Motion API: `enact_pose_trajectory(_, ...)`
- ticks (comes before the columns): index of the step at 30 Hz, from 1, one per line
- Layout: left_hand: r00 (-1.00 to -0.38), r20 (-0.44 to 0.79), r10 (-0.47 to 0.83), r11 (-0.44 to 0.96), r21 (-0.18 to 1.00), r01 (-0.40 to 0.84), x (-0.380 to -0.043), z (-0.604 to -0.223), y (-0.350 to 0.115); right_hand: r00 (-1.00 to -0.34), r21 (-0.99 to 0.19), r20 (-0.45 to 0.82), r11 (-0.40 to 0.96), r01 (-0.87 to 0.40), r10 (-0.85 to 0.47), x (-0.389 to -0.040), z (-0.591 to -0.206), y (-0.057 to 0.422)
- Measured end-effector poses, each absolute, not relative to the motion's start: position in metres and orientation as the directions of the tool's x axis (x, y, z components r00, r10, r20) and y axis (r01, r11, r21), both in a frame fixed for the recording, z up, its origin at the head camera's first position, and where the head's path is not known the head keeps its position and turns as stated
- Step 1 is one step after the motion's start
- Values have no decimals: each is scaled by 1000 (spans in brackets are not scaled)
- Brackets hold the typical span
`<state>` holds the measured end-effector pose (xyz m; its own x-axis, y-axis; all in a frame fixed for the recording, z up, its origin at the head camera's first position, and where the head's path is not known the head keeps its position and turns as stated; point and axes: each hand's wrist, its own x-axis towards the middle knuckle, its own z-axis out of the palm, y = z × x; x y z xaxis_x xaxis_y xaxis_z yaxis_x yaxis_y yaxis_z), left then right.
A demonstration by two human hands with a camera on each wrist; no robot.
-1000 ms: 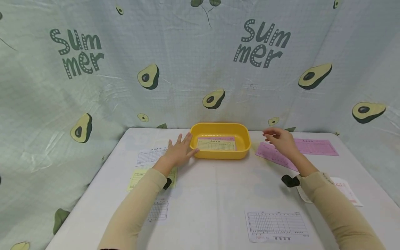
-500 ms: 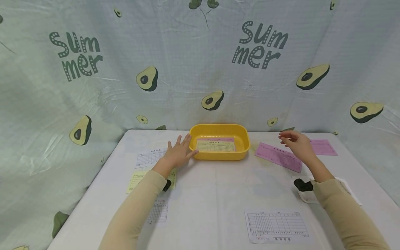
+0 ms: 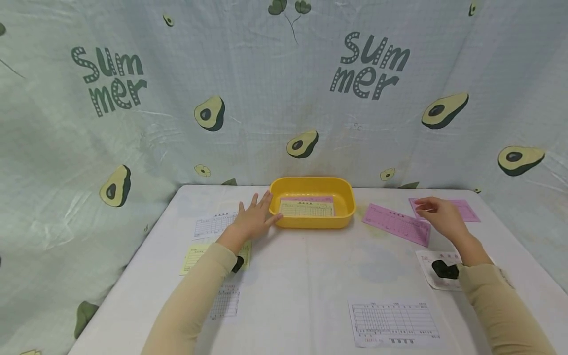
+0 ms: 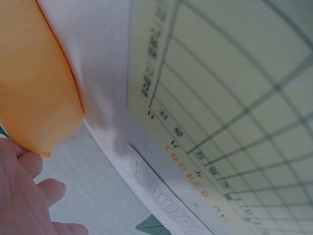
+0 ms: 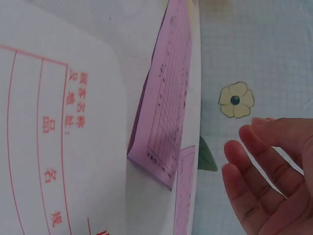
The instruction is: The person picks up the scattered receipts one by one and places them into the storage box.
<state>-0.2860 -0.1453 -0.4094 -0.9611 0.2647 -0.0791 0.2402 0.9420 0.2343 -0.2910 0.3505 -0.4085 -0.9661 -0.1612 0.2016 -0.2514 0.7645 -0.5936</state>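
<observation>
My left hand [image 3: 253, 219] has its fingers spread and touches the left rim of a yellow plastic tray [image 3: 312, 223]. Inside the tray lie a pale yellow form slip [image 3: 306, 209] and, partly under it, a pink one. Over at the right, my right hand [image 3: 443, 218] hovers at a pink form slip [image 3: 466, 212], covering part of it. Its fingers are loosely bent with nothing between them, as the right wrist view of the hand [image 5: 269, 171] also shows. A second pink slip [image 3: 395, 224] lies slanted between this hand and the tray.
Left of the tray lie a white form [image 3: 213, 225], a yellow form [image 3: 195, 256] and another white form [image 3: 225, 301], partly behind the left arm. A red-printed white slip [image 3: 427, 261] lies below the right wrist. Another white form [image 3: 395, 323] lies near the front. A patterned curtain [image 3: 266, 98] hangs behind.
My right hand has moved rightward from above the slanted pink slip to the farther pink slip, uncovering the slanted one. The left hand stays on the tray's rim.
</observation>
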Motion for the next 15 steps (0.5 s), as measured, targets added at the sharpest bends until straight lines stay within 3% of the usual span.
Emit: enact_pose_trajectory(15, -962, -83, 262, 949, 206, 240, -289, -410, -146, -992, -572, 7, 813, -109, -128, -285, -413, 378)
